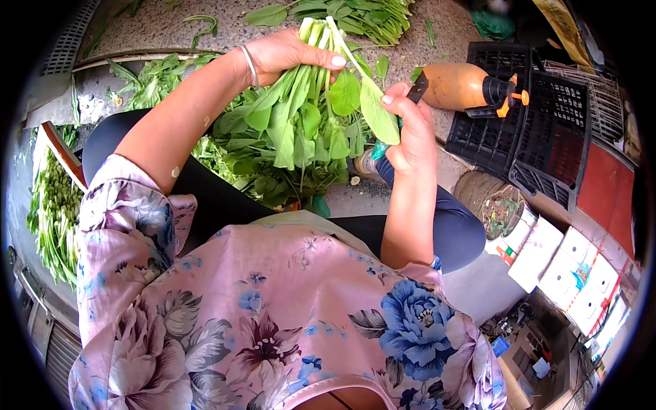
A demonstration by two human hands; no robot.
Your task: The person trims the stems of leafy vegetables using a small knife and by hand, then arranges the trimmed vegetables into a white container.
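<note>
My left hand [290, 55] is closed round a bunch of leafy greens [294, 116], the pale stems pointing up and the leaves hanging down. One leaf [377, 113] stands apart on the bunch's right, its stem leaning over the other stems. My right hand [413, 126] is closed at this leaf's edge and also holds a small dark knife [417, 87], blade tip upward. Something green shows at the right fingers. Below both hands lies a heap of loose leaves [253, 171].
An orange spray bottle [454, 85] lies right of my right hand, by black crates [506, 130]. More greens [372, 17] lie on the speckled surface [239, 20] ahead. Bundled greens [55, 212] are at the far left. A planter [502, 212] and white boxes [577, 270] stand right.
</note>
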